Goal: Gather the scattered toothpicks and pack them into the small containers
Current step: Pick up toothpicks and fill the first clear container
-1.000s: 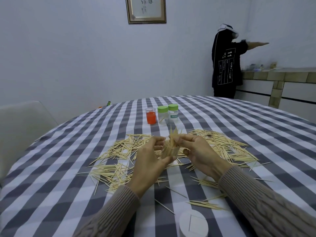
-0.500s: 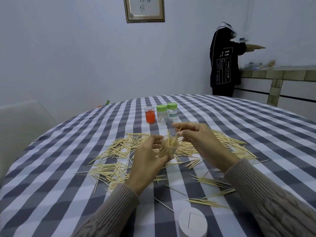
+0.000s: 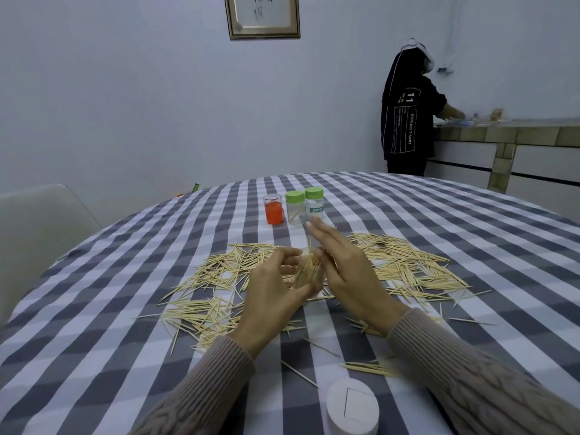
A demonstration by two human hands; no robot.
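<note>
Toothpicks, thin pale wooden sticks: most lie scattered over the round worktop under a grey-and-white checked cloth. One bundle stands upright in a small clear container, hard to make out, gripped by the curled left hand. Right hand: a second ago pinching at the bundle's tips, now flat-fingered and holding nothing, beside the bundle. Judged: this load is being settled; many sticks remain. Beyond the scatter: orange-filled clear jar, two green-lidded clear jars. White round lid at near edge.
</note>
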